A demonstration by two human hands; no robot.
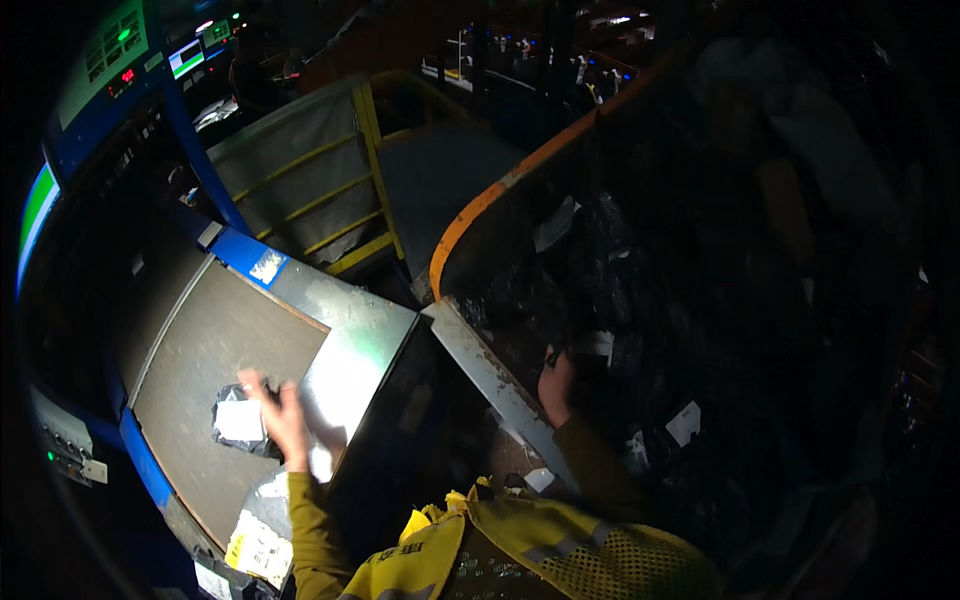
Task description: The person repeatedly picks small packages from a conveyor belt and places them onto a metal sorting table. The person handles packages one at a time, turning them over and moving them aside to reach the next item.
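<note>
My left hand (281, 420) is over the lit conveyor belt (247, 322), blurred, with its fingers apart. Just beside it, and partly behind its fingers, a small black plastic parcel (241, 421) with a white label lies on the belt. My right hand (555, 386) reaches over the worn metal edge of a large dark bin (495, 367). Its fingers are curled by dark plastic bags; the shadow hides whether they grip one. Below my left wrist, a grey plastic parcel (266, 499) with a white and yellow label rests at the belt's near end.
A shiny metal ledge (352, 367) borders the belt on the right. Loose labelled parcels (684, 424) lie in the bin, whose orange rim (480, 202) curves away. Behind stands a yellow-framed cage (315, 187). A control box (71, 442) is at the left.
</note>
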